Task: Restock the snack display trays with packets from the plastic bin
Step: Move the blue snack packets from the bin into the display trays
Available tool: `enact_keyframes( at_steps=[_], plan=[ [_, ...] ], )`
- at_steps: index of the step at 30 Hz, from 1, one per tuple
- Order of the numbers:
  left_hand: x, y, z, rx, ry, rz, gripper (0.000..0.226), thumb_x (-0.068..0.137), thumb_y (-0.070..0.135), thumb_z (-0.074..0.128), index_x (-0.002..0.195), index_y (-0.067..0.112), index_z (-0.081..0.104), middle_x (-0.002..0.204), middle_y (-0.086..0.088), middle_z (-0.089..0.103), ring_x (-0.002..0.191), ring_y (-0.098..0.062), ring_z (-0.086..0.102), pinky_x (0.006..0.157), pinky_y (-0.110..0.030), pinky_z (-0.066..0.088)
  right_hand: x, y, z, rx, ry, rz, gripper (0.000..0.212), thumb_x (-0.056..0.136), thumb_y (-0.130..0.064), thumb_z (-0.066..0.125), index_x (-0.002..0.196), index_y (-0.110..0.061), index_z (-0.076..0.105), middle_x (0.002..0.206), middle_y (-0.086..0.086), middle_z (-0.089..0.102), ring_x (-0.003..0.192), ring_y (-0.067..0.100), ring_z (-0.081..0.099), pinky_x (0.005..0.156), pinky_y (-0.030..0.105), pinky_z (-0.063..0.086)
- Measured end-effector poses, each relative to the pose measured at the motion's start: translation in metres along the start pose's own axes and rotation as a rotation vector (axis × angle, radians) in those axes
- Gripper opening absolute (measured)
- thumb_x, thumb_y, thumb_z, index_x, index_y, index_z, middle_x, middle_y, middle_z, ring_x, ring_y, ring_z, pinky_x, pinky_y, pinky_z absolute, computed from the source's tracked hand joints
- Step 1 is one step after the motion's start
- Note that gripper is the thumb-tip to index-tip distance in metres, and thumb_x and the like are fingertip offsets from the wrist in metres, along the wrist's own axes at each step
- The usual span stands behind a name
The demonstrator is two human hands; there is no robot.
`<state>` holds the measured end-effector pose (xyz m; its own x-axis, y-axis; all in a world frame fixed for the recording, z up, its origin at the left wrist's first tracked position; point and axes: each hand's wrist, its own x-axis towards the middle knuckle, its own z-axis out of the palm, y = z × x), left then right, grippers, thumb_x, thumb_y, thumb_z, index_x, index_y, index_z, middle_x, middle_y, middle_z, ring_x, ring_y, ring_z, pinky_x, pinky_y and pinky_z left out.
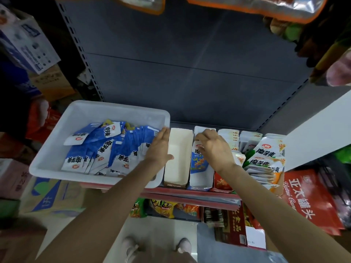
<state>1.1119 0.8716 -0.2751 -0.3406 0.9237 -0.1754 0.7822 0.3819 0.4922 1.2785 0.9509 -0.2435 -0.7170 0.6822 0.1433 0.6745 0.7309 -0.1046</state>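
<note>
A white plastic bin [57,137] on the left of the shelf holds several blue-and-white snack packets [106,149]. My left hand [158,149] lies flat with straight fingers over the bin's right edge, above the packets. To its right stands a bare white display tray [178,154]. The tray beside it [199,177] holds a blue packet [197,160]; my right hand [214,147] reaches into it with curled fingers pinching the packet's top edge.
Further right, trays hold orange-trimmed packets [229,139] and green-and-orange packets [266,158]. A red shelf lip [190,194] runs along the front, with snack bags below it. Cardboard boxes [49,194] stand at the left, red bags [307,196] at the right. Foil pouches hang overhead.
</note>
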Motion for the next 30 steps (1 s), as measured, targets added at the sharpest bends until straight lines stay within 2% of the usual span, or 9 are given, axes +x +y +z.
enact_keyframes(
  at_steps=[2, 5, 8, 10, 15, 19, 23, 27, 30],
  plan=[
    [0.0, -0.003, -0.006, -0.066, -0.03, 0.023, 0.095, 0.082, 0.022, 0.072, 0.151, 0.014, 0.007, 0.16, 0.002, 0.001, 0.145, -0.02, 0.013, 0.115, -0.033, 0.019, 0.001, -0.005, 0.001, 0.058, 0.073, -0.018, 0.039, 0.058, 0.006, 0.078, 0.094, -0.006, 0.069, 0.088, 0.009, 0.063, 0.08, 0.031, 0.063, 0.06, 0.033, 0.053],
    [-0.005, -0.014, -0.02, -0.189, -0.043, 0.047, 0.077, 0.086, 0.026, 0.067, 0.148, 0.014, 0.024, 0.156, -0.002, 0.021, 0.142, -0.02, 0.024, 0.114, -0.034, 0.024, 0.005, -0.024, -0.002, 0.174, 0.064, -0.072, 0.035, 0.066, 0.003, 0.077, 0.098, -0.006, 0.068, 0.093, 0.01, 0.061, 0.083, 0.029, 0.063, 0.057, 0.03, 0.052],
    [-0.014, -0.04, -0.03, -0.211, 0.027, 0.05, 0.054, 0.092, 0.021, 0.059, 0.141, 0.014, 0.039, 0.147, -0.005, 0.039, 0.133, -0.02, 0.039, 0.109, -0.03, 0.029, 0.018, -0.056, -0.002, 0.318, -0.039, -0.055, 0.031, 0.088, -0.007, 0.059, 0.119, -0.009, 0.059, 0.117, 0.009, 0.054, 0.105, 0.025, 0.055, 0.079, 0.033, 0.05],
    [-0.017, -0.066, -0.036, -0.175, 0.078, 0.006, 0.05, 0.092, 0.017, 0.059, 0.139, 0.012, 0.043, 0.144, -0.006, 0.042, 0.132, -0.022, 0.039, 0.109, -0.032, 0.029, 0.031, -0.079, 0.002, 0.407, -0.123, -0.046, 0.036, 0.092, -0.009, 0.052, 0.127, -0.01, 0.054, 0.127, 0.009, 0.05, 0.112, 0.023, 0.052, 0.092, 0.031, 0.044],
    [-0.022, -0.129, -0.051, -0.018, -0.003, -0.141, 0.074, 0.081, 0.03, 0.072, 0.144, 0.014, 0.036, 0.149, -0.006, 0.035, 0.138, -0.027, 0.031, 0.112, -0.038, 0.027, 0.061, -0.135, 0.017, 0.437, -0.406, 0.055, 0.039, 0.093, -0.012, 0.052, 0.128, 0.002, 0.043, 0.125, 0.021, 0.052, 0.116, 0.033, 0.05, 0.087, 0.028, 0.038],
    [-0.023, -0.144, -0.054, -0.021, -0.032, -0.151, 0.086, 0.077, 0.039, 0.074, 0.146, 0.018, 0.028, 0.15, -0.004, 0.032, 0.139, -0.025, 0.027, 0.111, -0.036, 0.023, 0.074, -0.157, 0.034, 0.352, -0.638, 0.229, 0.058, 0.095, -0.015, 0.05, 0.143, 0.003, 0.022, 0.145, 0.021, 0.033, 0.132, 0.035, 0.036, 0.104, 0.035, 0.033],
    [-0.024, -0.149, -0.05, 0.124, -0.185, -0.153, 0.091, 0.079, 0.045, 0.07, 0.15, 0.018, 0.02, 0.158, -0.001, 0.013, 0.145, -0.023, 0.01, 0.116, -0.04, 0.019, 0.074, -0.165, 0.046, 0.159, -0.619, 0.115, 0.038, 0.096, -0.005, 0.043, 0.132, 0.006, 0.04, 0.136, 0.023, 0.043, 0.124, 0.034, 0.044, 0.098, 0.036, 0.038],
    [-0.027, -0.147, -0.05, 0.168, -0.166, -0.159, 0.088, 0.08, 0.041, 0.071, 0.15, 0.02, 0.02, 0.158, 0.001, 0.013, 0.144, -0.023, 0.012, 0.114, -0.042, 0.024, 0.067, -0.164, 0.055, -0.022, -0.538, -0.036, 0.036, 0.096, -0.001, 0.037, 0.131, 0.001, 0.044, 0.133, 0.017, 0.044, 0.116, 0.034, 0.053, 0.092, 0.038, 0.046],
    [-0.028, -0.144, -0.052, 0.164, -0.153, -0.145, 0.087, 0.081, 0.039, 0.071, 0.149, 0.019, 0.022, 0.158, 0.0, 0.014, 0.144, -0.024, 0.013, 0.114, -0.042, 0.024, 0.062, -0.159, 0.054, -0.083, -0.493, -0.15, 0.03, 0.097, -0.01, 0.038, 0.125, -0.005, 0.049, 0.125, 0.014, 0.052, 0.109, 0.033, 0.056, 0.086, 0.041, 0.048]
  ],
)
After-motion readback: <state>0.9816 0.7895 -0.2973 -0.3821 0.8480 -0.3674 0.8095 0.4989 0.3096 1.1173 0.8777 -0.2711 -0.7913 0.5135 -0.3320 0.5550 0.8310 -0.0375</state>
